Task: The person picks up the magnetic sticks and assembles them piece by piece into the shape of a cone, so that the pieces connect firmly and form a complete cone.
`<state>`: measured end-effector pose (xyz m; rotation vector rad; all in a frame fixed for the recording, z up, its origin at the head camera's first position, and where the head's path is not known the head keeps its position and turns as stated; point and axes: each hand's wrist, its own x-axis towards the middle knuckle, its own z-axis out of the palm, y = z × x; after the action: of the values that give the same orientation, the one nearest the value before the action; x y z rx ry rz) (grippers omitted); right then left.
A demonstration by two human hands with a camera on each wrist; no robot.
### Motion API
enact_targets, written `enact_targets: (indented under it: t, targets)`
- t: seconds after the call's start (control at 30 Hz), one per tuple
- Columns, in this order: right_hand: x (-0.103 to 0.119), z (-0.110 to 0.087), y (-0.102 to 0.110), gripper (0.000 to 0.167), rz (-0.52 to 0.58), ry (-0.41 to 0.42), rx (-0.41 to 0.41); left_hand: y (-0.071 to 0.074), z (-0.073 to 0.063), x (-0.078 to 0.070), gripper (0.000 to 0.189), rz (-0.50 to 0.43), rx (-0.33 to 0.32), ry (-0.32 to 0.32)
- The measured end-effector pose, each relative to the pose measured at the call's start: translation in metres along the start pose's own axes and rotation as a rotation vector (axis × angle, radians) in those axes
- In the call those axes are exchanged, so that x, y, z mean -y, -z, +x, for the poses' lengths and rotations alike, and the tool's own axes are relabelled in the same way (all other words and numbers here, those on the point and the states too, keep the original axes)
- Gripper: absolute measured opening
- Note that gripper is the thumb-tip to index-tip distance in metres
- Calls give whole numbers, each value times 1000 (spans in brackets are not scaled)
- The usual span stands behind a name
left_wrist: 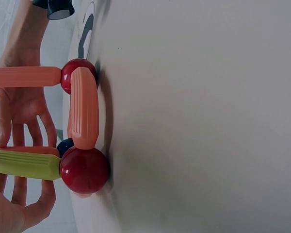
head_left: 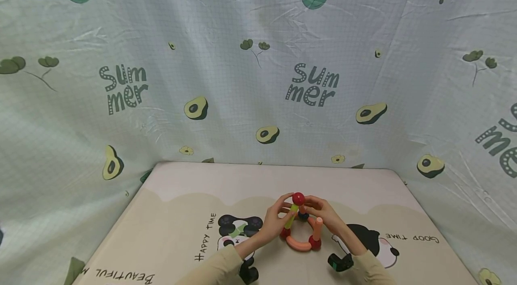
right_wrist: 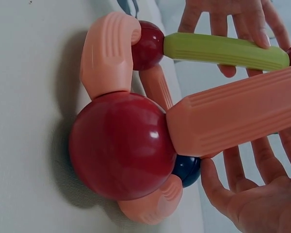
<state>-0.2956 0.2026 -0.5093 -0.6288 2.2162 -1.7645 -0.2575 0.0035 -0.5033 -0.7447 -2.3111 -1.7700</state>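
Note:
A ring of curved orange sticks [head_left: 299, 244] and balls lies on the table, like a magnetic building set. My left hand [head_left: 276, 218] holds an upright green stick [head_left: 290, 218] between thumb and fingers; a red ball [head_left: 298, 198] tops it and another red ball [right_wrist: 148, 46] is at its foot. Opposite, my right hand [head_left: 323, 211] has its fingers on an orange stick [left_wrist: 31, 150] rising from the dark blue ball [right_wrist: 186, 170], partly hidden behind other pieces. A third upright, an orange stick [head_left: 317, 230], stands untouched on the near red ball [head_left: 315, 243].
The table [head_left: 186, 186] has a printed cover with cartoon pandas and lettering. Behind it hangs a pale curtain [head_left: 226, 78] with avocados and leaves. Dark bands ring both wrists, such as the right wrist's strap [head_left: 340, 262].

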Motion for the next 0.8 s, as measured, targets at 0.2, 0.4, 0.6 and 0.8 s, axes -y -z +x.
enact_targets:
  t: [0.2,0.4,0.6,0.8]
  targets:
    - [0,-1,0,42,12,-13,-9,1,-2,-13,44,3,-6,-14]
    - [2,-3,1,39,0,6,-24,8,-6,-35,43,-1,16,-22]
    - [3,-6,7,36,-17,33,-22,9,-7,-38,43,-9,14,-13]
    - [6,-12,16,38,-25,37,11,8,-7,-39,43,-13,7,7]
